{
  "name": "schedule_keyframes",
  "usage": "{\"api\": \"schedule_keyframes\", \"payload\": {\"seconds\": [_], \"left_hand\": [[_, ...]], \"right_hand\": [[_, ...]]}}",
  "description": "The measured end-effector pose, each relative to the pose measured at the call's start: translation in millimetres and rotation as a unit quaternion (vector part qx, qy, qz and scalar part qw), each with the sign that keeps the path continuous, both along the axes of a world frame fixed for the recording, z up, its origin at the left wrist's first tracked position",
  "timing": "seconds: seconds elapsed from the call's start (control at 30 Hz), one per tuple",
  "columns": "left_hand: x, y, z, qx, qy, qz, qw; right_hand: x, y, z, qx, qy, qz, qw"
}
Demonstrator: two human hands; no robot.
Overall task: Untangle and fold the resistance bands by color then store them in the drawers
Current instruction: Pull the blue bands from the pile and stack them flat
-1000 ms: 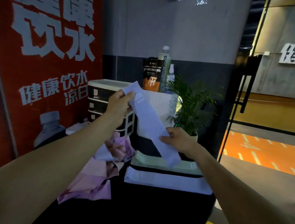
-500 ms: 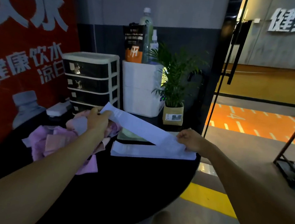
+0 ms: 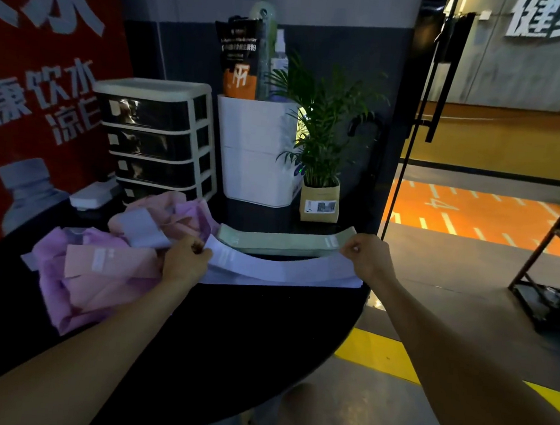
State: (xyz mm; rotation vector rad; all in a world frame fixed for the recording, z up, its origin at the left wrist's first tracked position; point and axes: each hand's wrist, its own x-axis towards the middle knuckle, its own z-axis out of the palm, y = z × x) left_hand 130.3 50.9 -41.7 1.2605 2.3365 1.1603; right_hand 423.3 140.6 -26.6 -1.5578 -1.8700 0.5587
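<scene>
A pale lavender resistance band [image 3: 267,267] is stretched flat between my hands, lying on a stack of like-coloured bands [image 3: 286,281] at the far side of the round black table [image 3: 228,335]. My left hand [image 3: 184,263] pinches its left end. My right hand [image 3: 367,257] pinches its right end near the table's edge. Just behind lies a folded stack of pale green bands [image 3: 279,241]. A tangled heap of pink and purple bands [image 3: 100,265] sits to the left. The drawer unit [image 3: 157,139], cream-framed with dark drawers, stands at the back, all drawers closed.
A white box [image 3: 256,150] with a bottle [image 3: 262,40] and a black-orange pouch [image 3: 240,58] on top stands beside the drawers. A potted plant [image 3: 322,168] sits to its right. A red banner [image 3: 41,76] is at left, a glass door [image 3: 423,123] and a dark rack [image 3: 556,261] at right.
Both hands have lowered the lavender band from chest height down onto the lavender stack. It now lies level and stretched out. The camera has tilted down.
</scene>
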Motion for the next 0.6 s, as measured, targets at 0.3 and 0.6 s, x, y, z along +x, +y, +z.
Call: {"api": "schedule_keyframes", "payload": {"seconds": [0.3, 0.6], "left_hand": [[-2.7, -4.1, -17.3, -0.033, 0.0, -0.006, 0.999], [-3.2, -7.2, -23.6, -0.005, -0.009, -0.024, 1.0]], "right_hand": [[-5.7, 3.5, -23.9, 0.034, -0.091, -0.02, 0.995], [-58.5, -27.9, -20.2, 0.125, -0.107, 0.127, 0.978]]}}
